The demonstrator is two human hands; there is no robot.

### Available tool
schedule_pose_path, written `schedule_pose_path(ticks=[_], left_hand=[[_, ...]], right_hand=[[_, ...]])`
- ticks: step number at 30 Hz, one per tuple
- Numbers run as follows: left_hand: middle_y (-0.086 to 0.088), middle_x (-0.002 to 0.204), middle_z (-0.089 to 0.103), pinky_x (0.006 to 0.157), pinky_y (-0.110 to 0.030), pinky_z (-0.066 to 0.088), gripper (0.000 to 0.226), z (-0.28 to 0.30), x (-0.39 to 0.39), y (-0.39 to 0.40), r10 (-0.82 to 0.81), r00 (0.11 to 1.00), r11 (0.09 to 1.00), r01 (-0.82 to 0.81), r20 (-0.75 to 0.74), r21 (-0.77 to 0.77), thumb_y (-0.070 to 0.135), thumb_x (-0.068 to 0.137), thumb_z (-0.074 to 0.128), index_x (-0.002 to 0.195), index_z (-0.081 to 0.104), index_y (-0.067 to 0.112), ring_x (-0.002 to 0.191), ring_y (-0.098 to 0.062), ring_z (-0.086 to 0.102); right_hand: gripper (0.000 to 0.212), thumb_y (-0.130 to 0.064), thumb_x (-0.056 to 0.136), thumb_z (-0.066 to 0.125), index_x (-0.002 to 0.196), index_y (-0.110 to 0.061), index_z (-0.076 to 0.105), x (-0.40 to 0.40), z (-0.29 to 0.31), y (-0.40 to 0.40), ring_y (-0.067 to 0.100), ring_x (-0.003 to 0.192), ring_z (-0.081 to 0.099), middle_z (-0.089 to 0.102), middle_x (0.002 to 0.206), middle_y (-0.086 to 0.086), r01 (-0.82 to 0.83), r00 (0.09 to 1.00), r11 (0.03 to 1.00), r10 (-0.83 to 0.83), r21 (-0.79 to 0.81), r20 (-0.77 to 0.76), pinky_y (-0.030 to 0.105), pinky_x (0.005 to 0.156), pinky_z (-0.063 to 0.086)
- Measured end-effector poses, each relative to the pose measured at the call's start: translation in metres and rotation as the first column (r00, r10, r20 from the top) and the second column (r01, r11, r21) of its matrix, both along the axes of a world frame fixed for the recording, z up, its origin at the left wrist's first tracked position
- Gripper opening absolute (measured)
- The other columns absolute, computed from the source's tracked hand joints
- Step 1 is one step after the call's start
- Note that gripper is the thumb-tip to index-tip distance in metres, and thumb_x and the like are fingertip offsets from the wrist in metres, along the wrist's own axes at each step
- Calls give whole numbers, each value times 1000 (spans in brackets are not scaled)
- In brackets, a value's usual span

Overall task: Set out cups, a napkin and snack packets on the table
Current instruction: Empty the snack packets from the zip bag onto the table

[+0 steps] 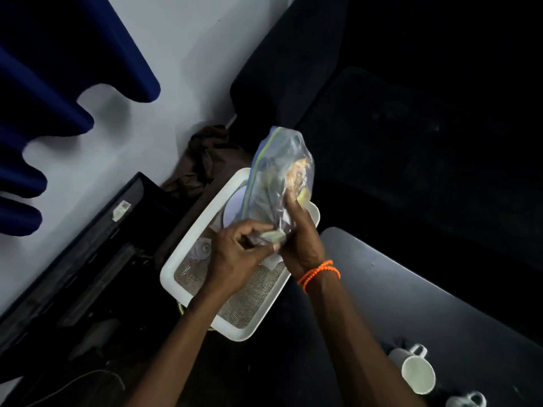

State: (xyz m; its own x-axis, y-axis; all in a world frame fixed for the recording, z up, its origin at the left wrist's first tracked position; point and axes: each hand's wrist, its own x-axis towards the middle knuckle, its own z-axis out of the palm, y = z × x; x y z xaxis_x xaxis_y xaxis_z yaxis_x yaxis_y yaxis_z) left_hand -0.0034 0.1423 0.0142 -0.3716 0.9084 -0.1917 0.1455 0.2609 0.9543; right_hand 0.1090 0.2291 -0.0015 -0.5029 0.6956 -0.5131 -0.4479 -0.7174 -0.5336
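One clear zip bag (279,177), held upright above the far half of one white tray (188,254); blue and green seal strip along the left edge, colourful snack packets visible inside, number not countable through the creased plastic. Two hands on the bag's lower end: left hand (235,257) closed on the bottom corner, fingers curled around a pale greenish bit of bag or packet, which of the two not discernible; right hand (299,239) clamped on the bag's lower right side, one finger extended up along the plastic. Two strands of orange beads (318,274) on the right wrist. In the tray: woven burlap-like liner (252,301), one white plate (235,207) at the far end partly behind the bag, one clear glass item (202,249) near the left wall, shape uncertain. Two white cups: one cup (417,374) lying on its side with the mouth toward the camera, second cup (467,400) cut by the lower frame edge, both on the grey table (411,295) at right, well apart from the tray. Beyond the tray, crumpled brown cloth (205,160) against a pale wall (147,83); blue curtain (44,98) at upper left; dark upholstered seat (396,127) at upper right. Room dim.
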Motion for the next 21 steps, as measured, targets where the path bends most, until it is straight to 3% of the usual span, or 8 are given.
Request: schedule_pose_path(ticks=[2, 4, 6, 8, 11, 15, 18, 21], left_hand=[[4, 106, 82, 89, -27, 59, 37, 10, 3, -4, -222, 971, 975, 224, 86, -7, 12, 75, 92, 106, 82, 31, 100, -9, 76], [6, 99, 83, 84, -21, 60, 29, 15, 4, -8, -427, 882, 899, 437, 198, -6, 31, 80, 88, 109, 83, 32, 94, -9, 77], [6, 62, 70, 57, -14, 50, 20, 11, 8, -5, -253, 910, 965, 263, 328, 15, 41, 85, 76, 95, 85, 26, 57, -4, 63], [8, 51, 53, 49, -17, 41, 36, -4, 10, 5, 51, 961, 998, -40, 273, -46, 53, 92, 64, 88, 84, 23, 47, -4, 47], [15, 73, 67, 72, -39, 57, 15, -30, 29, 23, 50, 998, 983, -40, 46, -182, 34, 100, 66, 90, 77, 38, 72, -6, 63], [-1, 97, 80, 96, -46, 59, 17, -53, 74, 31, -120, 987, 946, 147, 110, -288, 27, 95, 73, 90, 77, 42, 89, -17, 71], [1, 89, 71, 82, -34, 49, 23, -53, 89, 32, -134, 972, 945, 184, 194, -270, 66, 76, 66, 81, 80, 48, 82, -14, 59], [9, 86, 67, 81, -30, 45, 39, -55, 97, 25, -230, 948, 921, 285, 222, -265, 77, 70, 63, 79, 78, 42, 82, -10, 59]], right_hand=[[57, -36, 101, 61, 146, -3, 48, 25, 0, -9, 47, 141, 43, 46, 151, 30, 46, 993, 999, -48, -27, -110, 64, 117, 31], [48, -32, 103, 55, 143, -5, 55, 52, -3, -22, 43, 137, 50, 53, 147, 26, 86, 976, 996, -92, -38, -198, 58, 113, 40], [47, -30, 99, 60, 140, -7, 58, 77, -5, -37, 39, 135, 53, 56, 145, 22, 156, 964, 985, -167, -69, -207, 56, 108, 45], [70, -31, 85, 76, 145, -5, 52, 97, -8, -51, 39, 137, 49, 49, 150, 22, 253, 958, 964, -261, -82, -120, 59, 112, 42], [80, -29, 75, 84, 145, -3, 52, 121, -15, -71, 35, 123, 61, 59, 139, 19, 319, 939, 941, -330, -112, -96, 57, 108, 46], [61, -37, 92, 71, 144, -9, 55, 144, -32, -93, 38, 130, 59, 58, 144, 20, 287, 954, 948, -296, -136, -49, 54, 105, 48], [70, -58, 96, 58, 150, -15, 47, 150, -40, -99, 40, 139, 49, 51, 151, 20, 260, 963, 946, -238, -193, 127, 58, 115, 36], [58, -65, 96, 53, 143, -32, 56, 160, -52, -104, 21, 134, 57, 62, 143, 0, 130, 866, 991, -125, 24, 483, 52, 116, 39]])
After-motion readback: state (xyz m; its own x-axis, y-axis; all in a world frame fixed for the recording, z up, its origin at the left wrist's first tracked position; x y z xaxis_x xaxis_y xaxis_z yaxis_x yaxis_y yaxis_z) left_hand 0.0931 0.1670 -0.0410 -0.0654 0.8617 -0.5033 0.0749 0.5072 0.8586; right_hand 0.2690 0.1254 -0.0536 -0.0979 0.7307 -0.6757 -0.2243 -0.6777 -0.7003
